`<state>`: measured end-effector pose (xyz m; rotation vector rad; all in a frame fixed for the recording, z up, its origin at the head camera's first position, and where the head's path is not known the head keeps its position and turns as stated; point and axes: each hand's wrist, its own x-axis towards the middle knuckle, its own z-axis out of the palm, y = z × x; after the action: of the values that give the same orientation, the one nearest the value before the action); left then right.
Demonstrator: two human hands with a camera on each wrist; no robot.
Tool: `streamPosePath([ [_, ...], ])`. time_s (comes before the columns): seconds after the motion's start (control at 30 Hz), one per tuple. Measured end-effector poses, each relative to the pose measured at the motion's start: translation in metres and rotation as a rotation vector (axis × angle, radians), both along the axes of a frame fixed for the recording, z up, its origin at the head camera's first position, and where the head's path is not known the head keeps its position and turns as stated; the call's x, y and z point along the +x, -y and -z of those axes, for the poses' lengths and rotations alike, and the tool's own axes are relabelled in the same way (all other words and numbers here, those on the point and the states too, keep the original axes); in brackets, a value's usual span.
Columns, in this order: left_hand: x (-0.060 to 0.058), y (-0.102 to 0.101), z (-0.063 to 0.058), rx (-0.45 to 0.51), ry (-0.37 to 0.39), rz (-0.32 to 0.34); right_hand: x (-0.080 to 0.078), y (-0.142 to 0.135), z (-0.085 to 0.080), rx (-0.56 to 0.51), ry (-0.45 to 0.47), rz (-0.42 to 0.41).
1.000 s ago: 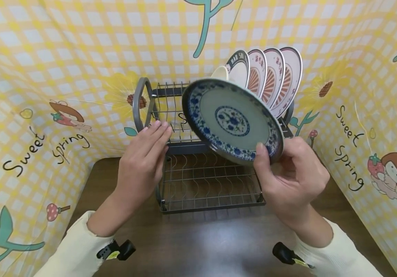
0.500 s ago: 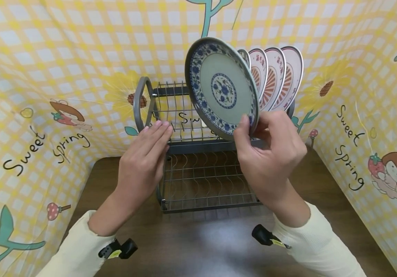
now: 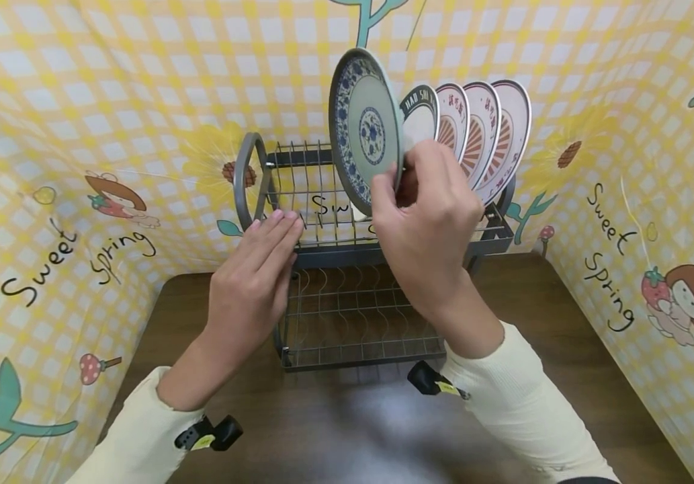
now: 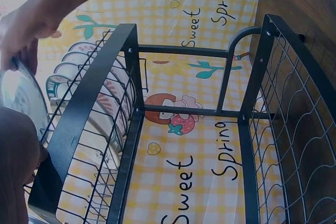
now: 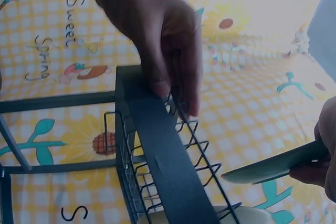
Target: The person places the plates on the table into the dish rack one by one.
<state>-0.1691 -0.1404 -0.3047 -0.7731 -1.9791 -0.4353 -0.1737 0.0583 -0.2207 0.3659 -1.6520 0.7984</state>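
My right hand [image 3: 431,215] pinches the near right edge of a blue-and-white patterned plate [image 3: 372,134], thumb in front and fingers behind. The plate stands nearly on edge over the upper tier of a dark dish rack [image 3: 337,257]. From the right wrist view, the plate [image 5: 273,167] appears side-on, just off the rack's wires. My left hand [image 3: 250,275] holds the upper tier's front left corner; in the right wrist view its thumb lies before the bar and its fingers reach behind. A plate with a dark green lettered rim [image 3: 422,114] stands right of the held plate.
Several plates with red fan patterns [image 3: 506,138] lean in a row at the tier's right. A cream-coloured dish [image 5: 252,216] is mostly hidden under the wires. Below lies the wire lower tier [image 3: 347,323] on a brown table [image 3: 322,417]. Yellow checked cloth [image 3: 159,87] surrounds the rack.
My right hand has carried the blue-and-white plate left and away from me, turning it from a slant to nearly upright, edge toward me. The left hand has stayed at the rack's corner.
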Motion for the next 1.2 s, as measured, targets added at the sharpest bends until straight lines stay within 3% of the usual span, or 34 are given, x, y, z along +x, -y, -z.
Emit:
streamPosePath([
  [0.2,-0.001,0.000,0.001,0.000,-0.008,-0.004,-0.019,0.007,-0.003,0.070,0.136,0.053],
  [0.47,-0.001,0.000,0.000,-0.007,-0.004,-0.008,-0.030,0.018,-0.014,0.160,0.360,0.104],
  [0.6,-0.001,0.000,0.000,-0.009,-0.004,-0.009,-0.036,0.024,-0.018,0.208,0.425,0.118],
  [0.87,-0.001,0.001,0.001,-0.008,-0.003,0.000,-0.042,0.036,-0.021,0.379,0.538,0.273],
  [1.2,-0.002,0.002,0.002,-0.008,0.000,0.011,-0.048,0.046,-0.023,0.405,0.733,0.306],
])
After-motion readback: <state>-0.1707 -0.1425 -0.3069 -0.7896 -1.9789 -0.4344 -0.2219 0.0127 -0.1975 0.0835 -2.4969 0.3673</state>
